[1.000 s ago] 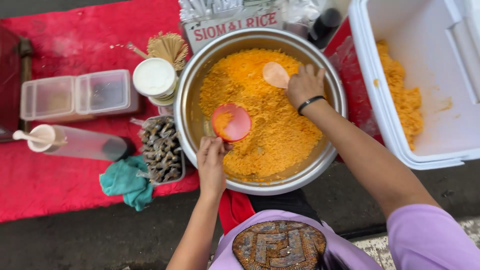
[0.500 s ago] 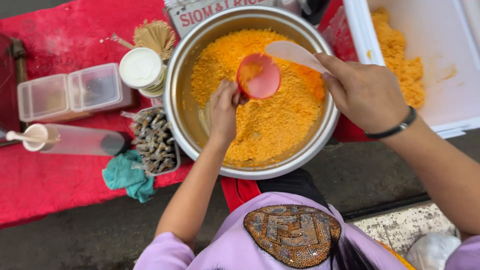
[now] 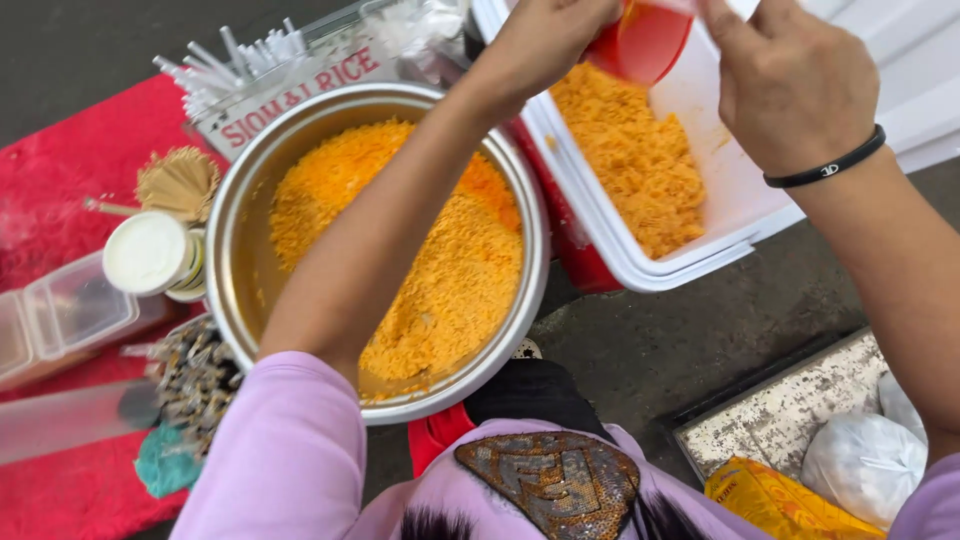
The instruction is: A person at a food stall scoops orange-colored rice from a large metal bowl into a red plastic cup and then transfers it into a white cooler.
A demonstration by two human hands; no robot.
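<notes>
My left hand (image 3: 555,35) reaches across the big metal pot (image 3: 535,250) and grips a small red bowl (image 3: 640,45) over the white cooler box (image 3: 745,205). The bowl is tilted above the orange rice (image 3: 630,150) heaped in the cooler. My right hand (image 3: 790,85), with a black wristband, is curled at the bowl's right rim. A pale sliver of the rice paddle (image 3: 668,6) shows at the top edge by its fingers. More orange rice (image 3: 430,260) fills the pot.
On the red cloth (image 3: 60,150) to the left stand a white-lidded jar (image 3: 150,255), a bundle of wooden sticks (image 3: 180,180), clear plastic boxes (image 3: 60,310), a clear bottle (image 3: 60,420) and a green rag (image 3: 165,465). Straws (image 3: 240,60) sit behind the pot. Bags (image 3: 860,460) lie at lower right.
Both hands lifted the red bowl out of the pot and carried it right, over the cooler. The view swung right with them.
</notes>
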